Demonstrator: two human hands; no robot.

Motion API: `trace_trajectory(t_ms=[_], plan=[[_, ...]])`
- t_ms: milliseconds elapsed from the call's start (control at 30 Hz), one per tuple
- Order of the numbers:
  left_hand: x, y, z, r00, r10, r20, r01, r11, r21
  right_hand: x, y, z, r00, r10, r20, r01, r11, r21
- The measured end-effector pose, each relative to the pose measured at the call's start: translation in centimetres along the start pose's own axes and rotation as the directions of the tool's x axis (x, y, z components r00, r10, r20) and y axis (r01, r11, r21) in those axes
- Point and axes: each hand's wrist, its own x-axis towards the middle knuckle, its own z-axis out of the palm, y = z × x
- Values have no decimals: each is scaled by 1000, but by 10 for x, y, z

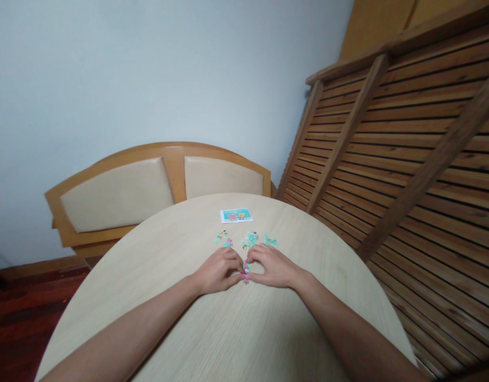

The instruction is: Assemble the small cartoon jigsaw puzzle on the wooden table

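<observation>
On the round table, a small cluster of pink and teal jigsaw puzzle pieces (246, 268) lies between my two hands. My left hand (221, 269) has its thumb and fingertips closed on the cluster's left side. From the right, my right hand (275, 266) curves in with thumb and forefinger at the cluster's edges. How the pieces join is too small to tell. Just beyond my fingers lie loose puzzle pieces: a teal heap (250, 239), a teal group (270, 240) to its right, and pink and mixed pieces (227, 242) to the left.
A picture card (237, 215) with a pink and a yellow cartoon figure on teal lies behind the loose pieces. The pale wooden table (180, 339) has a rounded edge. Beyond it stands a padded headboard (120, 193); a slatted wooden panel (387, 143) leans at the right.
</observation>
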Motion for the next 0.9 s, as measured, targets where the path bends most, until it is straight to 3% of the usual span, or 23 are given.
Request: trace_trajectory(t_ms=[533, 900], plan=[[-1, 1, 0, 999, 33, 14, -34, 996, 78, 0, 2, 1, 1000, -7, 4, 7, 1000, 6], [-1, -1, -1, 999, 36, 3, -36, 999, 32, 0, -1, 0, 1000, 0, 4, 0, 1000, 3]])
